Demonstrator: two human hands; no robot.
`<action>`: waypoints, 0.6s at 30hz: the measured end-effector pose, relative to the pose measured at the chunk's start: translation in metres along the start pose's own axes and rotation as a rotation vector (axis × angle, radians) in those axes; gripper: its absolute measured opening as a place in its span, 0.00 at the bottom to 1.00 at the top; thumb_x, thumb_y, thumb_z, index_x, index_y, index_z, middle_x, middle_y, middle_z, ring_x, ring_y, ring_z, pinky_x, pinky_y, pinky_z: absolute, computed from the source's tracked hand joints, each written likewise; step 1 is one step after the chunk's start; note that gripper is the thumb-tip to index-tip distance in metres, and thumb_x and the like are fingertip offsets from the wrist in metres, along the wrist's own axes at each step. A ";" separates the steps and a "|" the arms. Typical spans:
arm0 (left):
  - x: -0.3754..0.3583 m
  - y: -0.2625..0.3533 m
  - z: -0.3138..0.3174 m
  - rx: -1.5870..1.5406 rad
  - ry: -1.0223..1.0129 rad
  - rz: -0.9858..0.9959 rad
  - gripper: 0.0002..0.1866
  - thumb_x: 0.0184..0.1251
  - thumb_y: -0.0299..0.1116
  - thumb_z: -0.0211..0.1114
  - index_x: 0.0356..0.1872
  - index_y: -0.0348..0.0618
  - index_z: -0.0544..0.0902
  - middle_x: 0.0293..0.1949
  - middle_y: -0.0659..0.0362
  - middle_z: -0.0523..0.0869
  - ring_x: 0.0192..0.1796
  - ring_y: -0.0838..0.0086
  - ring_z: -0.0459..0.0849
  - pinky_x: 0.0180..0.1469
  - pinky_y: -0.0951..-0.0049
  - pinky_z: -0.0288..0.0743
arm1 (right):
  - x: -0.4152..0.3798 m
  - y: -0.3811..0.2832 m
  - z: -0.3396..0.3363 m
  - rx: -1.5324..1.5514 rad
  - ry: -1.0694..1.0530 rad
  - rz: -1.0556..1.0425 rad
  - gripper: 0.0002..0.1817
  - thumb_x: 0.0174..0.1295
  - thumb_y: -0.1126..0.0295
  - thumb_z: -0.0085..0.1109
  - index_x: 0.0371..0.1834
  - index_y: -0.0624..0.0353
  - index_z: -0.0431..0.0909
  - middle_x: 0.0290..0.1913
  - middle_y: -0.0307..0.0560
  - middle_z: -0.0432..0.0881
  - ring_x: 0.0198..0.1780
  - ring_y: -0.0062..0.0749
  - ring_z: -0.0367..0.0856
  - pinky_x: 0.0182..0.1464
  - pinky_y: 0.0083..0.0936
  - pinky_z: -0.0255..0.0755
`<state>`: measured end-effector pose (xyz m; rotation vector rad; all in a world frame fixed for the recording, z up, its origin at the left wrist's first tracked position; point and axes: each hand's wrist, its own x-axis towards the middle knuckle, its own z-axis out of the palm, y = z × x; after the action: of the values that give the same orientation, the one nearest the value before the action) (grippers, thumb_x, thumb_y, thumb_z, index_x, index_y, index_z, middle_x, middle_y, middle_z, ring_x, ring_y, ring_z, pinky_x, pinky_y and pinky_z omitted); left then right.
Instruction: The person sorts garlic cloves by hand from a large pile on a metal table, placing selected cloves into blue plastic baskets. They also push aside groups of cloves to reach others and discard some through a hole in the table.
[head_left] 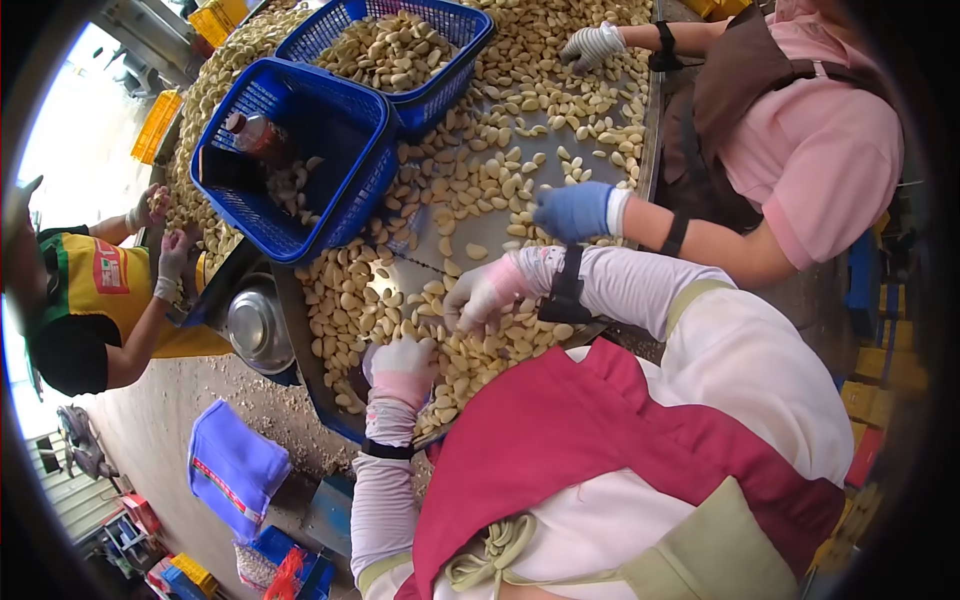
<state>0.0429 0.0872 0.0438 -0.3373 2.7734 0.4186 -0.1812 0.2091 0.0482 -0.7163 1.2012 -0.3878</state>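
Peeled garlic cloves [480, 190] cover a metal sorting table [455, 245]. My left hand [402, 368], in a pink and white glove, rests on the cloves at the table's near edge. Its fingers are curled under, so what they hold is hidden. My right hand [483, 292], gloved the same way, hovers over the pile a little further in, with its fingers spread down onto the cloves. I wear a red apron [600, 450] over white sleeves.
Two blue baskets stand on the table: the near one [300, 165] holds a bottle and a few cloves, the far one [400, 50] is full of cloves. A co-worker's blue-gloved hand [575, 212] and striped-gloved hand [592, 45] work at the right. Another person [95, 300] sorts at the left beside a steel bowl [258, 328].
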 end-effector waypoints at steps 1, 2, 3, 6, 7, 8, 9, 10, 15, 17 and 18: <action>0.003 0.005 0.000 0.006 -0.107 -0.046 0.10 0.61 0.44 0.68 0.34 0.52 0.88 0.34 0.52 0.88 0.39 0.53 0.89 0.42 0.53 0.82 | 0.007 -0.001 0.006 0.105 0.000 -0.034 0.13 0.61 0.61 0.68 0.42 0.56 0.84 0.34 0.40 0.87 0.35 0.22 0.86 0.36 0.23 0.80; 0.006 0.010 -0.001 0.009 -0.105 -0.049 0.10 0.61 0.44 0.68 0.34 0.52 0.88 0.34 0.52 0.88 0.39 0.53 0.89 0.42 0.53 0.82 | 0.012 -0.001 0.011 0.212 0.000 -0.068 0.13 0.61 0.61 0.67 0.43 0.57 0.84 0.35 0.41 0.87 0.33 0.23 0.86 0.36 0.23 0.81; 0.009 0.015 -0.005 -0.039 -0.105 -0.121 0.12 0.62 0.45 0.66 0.35 0.49 0.88 0.36 0.51 0.89 0.41 0.53 0.89 0.43 0.53 0.82 | 0.006 -0.008 0.016 0.190 0.046 -0.110 0.14 0.65 0.59 0.62 0.44 0.58 0.84 0.39 0.42 0.87 0.34 0.25 0.86 0.35 0.23 0.81; 0.008 0.024 -0.020 -0.302 0.026 -0.190 0.16 0.63 0.46 0.67 0.41 0.44 0.87 0.39 0.48 0.90 0.44 0.52 0.89 0.46 0.55 0.82 | 0.004 -0.021 0.017 0.071 0.182 0.016 0.16 0.69 0.57 0.57 0.46 0.59 0.85 0.40 0.42 0.87 0.35 0.26 0.87 0.33 0.23 0.80; 0.008 0.027 -0.020 -0.523 0.138 -0.131 0.17 0.62 0.45 0.70 0.42 0.42 0.87 0.38 0.48 0.90 0.43 0.54 0.89 0.45 0.57 0.81 | 0.007 -0.020 0.017 0.189 0.234 0.080 0.17 0.70 0.56 0.55 0.45 0.58 0.85 0.40 0.42 0.87 0.30 0.26 0.84 0.30 0.24 0.78; 0.008 0.032 -0.020 -0.748 0.250 -0.074 0.18 0.61 0.44 0.72 0.43 0.40 0.87 0.37 0.48 0.89 0.42 0.56 0.89 0.45 0.60 0.81 | 0.016 -0.011 0.019 0.193 0.231 0.085 0.17 0.70 0.56 0.55 0.45 0.58 0.85 0.40 0.42 0.87 0.30 0.26 0.84 0.30 0.24 0.78; 0.006 0.041 -0.031 -0.868 0.272 -0.085 0.17 0.61 0.40 0.75 0.44 0.38 0.86 0.32 0.52 0.87 0.35 0.67 0.87 0.39 0.67 0.78 | 0.017 -0.012 0.023 0.465 0.184 0.016 0.16 0.69 0.57 0.56 0.44 0.57 0.85 0.36 0.42 0.87 0.27 0.25 0.82 0.29 0.23 0.77; 0.006 0.038 -0.029 -0.872 0.270 -0.086 0.17 0.61 0.40 0.75 0.44 0.38 0.86 0.32 0.52 0.87 0.35 0.67 0.87 0.39 0.67 0.78 | 0.016 -0.013 0.026 0.735 0.137 -0.056 0.15 0.68 0.58 0.56 0.43 0.57 0.86 0.33 0.41 0.86 0.24 0.24 0.79 0.27 0.23 0.75; -0.013 0.001 -0.022 -0.936 -0.272 -0.323 0.17 0.69 0.43 0.67 0.42 0.36 0.88 0.33 0.56 0.89 0.35 0.75 0.86 0.40 0.72 0.78 | -0.026 0.009 0.012 -0.138 -0.103 -0.093 0.10 0.59 0.68 0.65 0.42 0.56 0.88 0.27 0.36 0.83 0.26 0.21 0.78 0.25 0.23 0.69; -0.011 0.008 -0.008 -0.836 -0.523 -0.238 0.18 0.68 0.44 0.68 0.46 0.38 0.89 0.37 0.53 0.91 0.40 0.72 0.89 0.45 0.70 0.81 | -0.024 0.044 0.001 -0.741 -0.337 -0.067 0.15 0.62 0.63 0.65 0.50 0.52 0.89 0.36 0.41 0.88 0.35 0.33 0.84 0.38 0.32 0.77; -0.004 0.021 0.001 -0.778 -0.644 -0.142 0.22 0.67 0.45 0.68 0.52 0.38 0.87 0.42 0.51 0.91 0.45 0.69 0.89 0.50 0.68 0.80 | -0.019 0.056 0.001 -1.104 -0.431 -0.055 0.17 0.63 0.59 0.66 0.54 0.49 0.88 0.42 0.44 0.91 0.41 0.41 0.87 0.47 0.37 0.80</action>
<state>0.0413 0.1078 0.0497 -0.4606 1.8573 1.2998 -0.1915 0.2619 0.0237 -1.6780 0.9139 0.4382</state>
